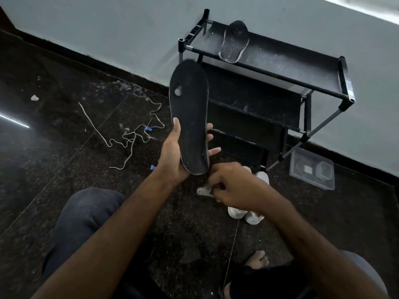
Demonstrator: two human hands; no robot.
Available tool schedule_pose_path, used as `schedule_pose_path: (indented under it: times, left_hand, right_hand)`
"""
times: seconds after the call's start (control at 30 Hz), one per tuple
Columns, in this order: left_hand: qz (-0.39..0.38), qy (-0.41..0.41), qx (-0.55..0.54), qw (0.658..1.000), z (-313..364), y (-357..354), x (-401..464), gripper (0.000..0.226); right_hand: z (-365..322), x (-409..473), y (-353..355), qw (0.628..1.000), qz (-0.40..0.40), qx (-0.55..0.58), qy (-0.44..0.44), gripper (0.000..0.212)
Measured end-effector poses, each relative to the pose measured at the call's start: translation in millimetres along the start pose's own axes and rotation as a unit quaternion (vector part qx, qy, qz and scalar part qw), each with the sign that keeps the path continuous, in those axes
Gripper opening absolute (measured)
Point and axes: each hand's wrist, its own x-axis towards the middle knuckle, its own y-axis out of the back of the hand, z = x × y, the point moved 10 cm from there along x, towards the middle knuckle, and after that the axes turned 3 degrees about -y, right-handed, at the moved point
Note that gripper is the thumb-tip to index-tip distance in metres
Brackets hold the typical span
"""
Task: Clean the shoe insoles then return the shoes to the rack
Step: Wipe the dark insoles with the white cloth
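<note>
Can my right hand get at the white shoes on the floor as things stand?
Probably yes: the right hand hovers just above the white shoes, but it already pinches a white cloth.

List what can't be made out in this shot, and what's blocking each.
- White shoes, head view: mostly covered by the right hand and forearm.
- Pale thing the right hand pinches: blurred, largely hidden by the fingers.
- Insole underside: faces away; left hand covers its heel edge.
- Clear container contents: too small.
</note>
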Motion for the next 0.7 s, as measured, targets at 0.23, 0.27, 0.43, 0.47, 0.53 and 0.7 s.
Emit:
schedule_pose_path:
  times: [0.23, 0.27, 0.43, 0.47, 0.53, 0.7]
  left_hand:
    - [-0.036, 0.012, 0.017, 0.999, -7, -10, -2, 0.069]
    - [-0.041, 0.016, 0.012, 0.999, -6, -13, -5, 0.071]
    - [-0.003, -0.016, 0.045, 0.999, 1, -3, -6, 0.081]
    - [0.004, -0.027, 0.039, 0.999, 4, 1, -5, 0.082]
    - [0.005, -0.024, 0.042, 0.999, 5, 1, -3, 0.087]
    - [-0.025, 0.009, 0.038, 0.999, -5, -15, -8, 0.087]
  right_hand:
    - [16, -7, 90, 0.959, 0.271, 0.074, -0.03, 0.008]
    - [11, -4, 85, 0.953, 0.294, 0.064, -0.025, 0.012]
    - [-17, 6, 9, 0.988, 0.119, 0.094, 0.04, 0.011]
    - [-22, 2, -2, 0.99, 0.042, 0.125, 0.053, 0.012]
    - [-28, -8, 4, 0.984, -0.01, 0.167, 0.065, 0.01]
    - [6, -6, 80, 0.937, 0.288, 0.198, -0.013, 0.007]
